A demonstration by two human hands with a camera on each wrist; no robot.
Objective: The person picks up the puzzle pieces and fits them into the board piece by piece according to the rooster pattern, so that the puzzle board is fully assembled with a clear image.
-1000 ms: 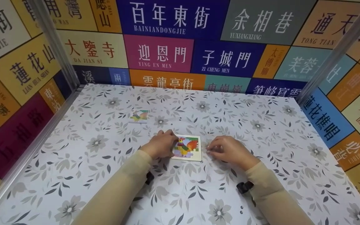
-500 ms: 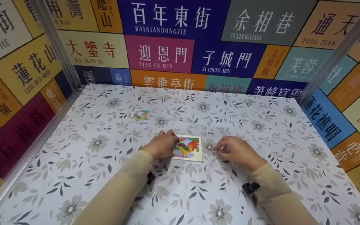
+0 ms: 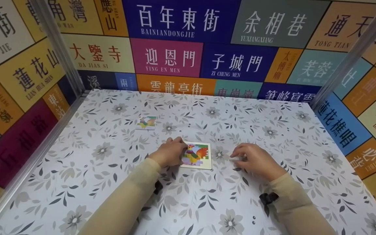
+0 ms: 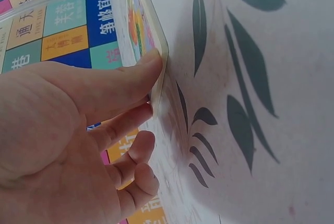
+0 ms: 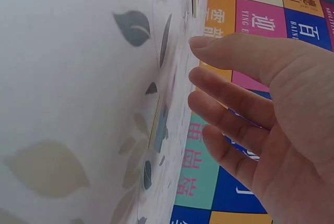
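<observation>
A small rooster jigsaw puzzle (image 3: 197, 154) in a cream frame lies flat on the table in the head view. My left hand (image 3: 170, 152) pinches its left edge; in the left wrist view the thumb (image 4: 148, 65) lies on the frame's rim with the forefinger beneath it. To the right of the puzzle and apart from it is my right hand (image 3: 255, 160), fingers loosely bent, nothing held. In the right wrist view its thumb and fingertips stand apart. There, a thin flat piece (image 5: 158, 127) with a bluish face lies on the table; the head view does not show it.
A small picture card (image 3: 146, 122) with similar colours lies farther back, left of the puzzle. The white table (image 3: 273, 114) has a grey leaf and flower print. Walls of coloured name panels (image 3: 166, 58) stand behind and at both sides.
My right hand has drawn away to the right of the puzzle and its fingers have spread a little. The left hand stays at the puzzle's left edge.
</observation>
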